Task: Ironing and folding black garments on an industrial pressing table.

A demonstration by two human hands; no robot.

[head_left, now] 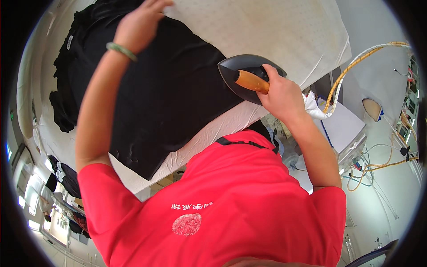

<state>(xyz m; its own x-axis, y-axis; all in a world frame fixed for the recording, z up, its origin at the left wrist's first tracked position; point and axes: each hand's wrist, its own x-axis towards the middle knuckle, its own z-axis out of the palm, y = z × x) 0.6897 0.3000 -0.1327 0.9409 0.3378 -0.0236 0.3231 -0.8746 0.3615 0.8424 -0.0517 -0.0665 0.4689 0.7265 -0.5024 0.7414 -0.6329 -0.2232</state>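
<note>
A dark steam iron with a wooden handle is in my right hand, the fingers closed round the handle's right end. The iron stands at the right edge of a black garment, partly over the pale padded table. Over the garment's far part is my left hand, its fingers stretched out and slightly blurred, nothing seen in them. Whether that hand touches the cloth I cannot tell. The garment is spread mostly flat, with a bunched, ruffled edge on the left and a small white label.
The ironing table has a pale cloth cover. White and orange hoses run from beside my right wrist to the far right. A white-topped surface stands below them. Dark clothes hang at the lower left.
</note>
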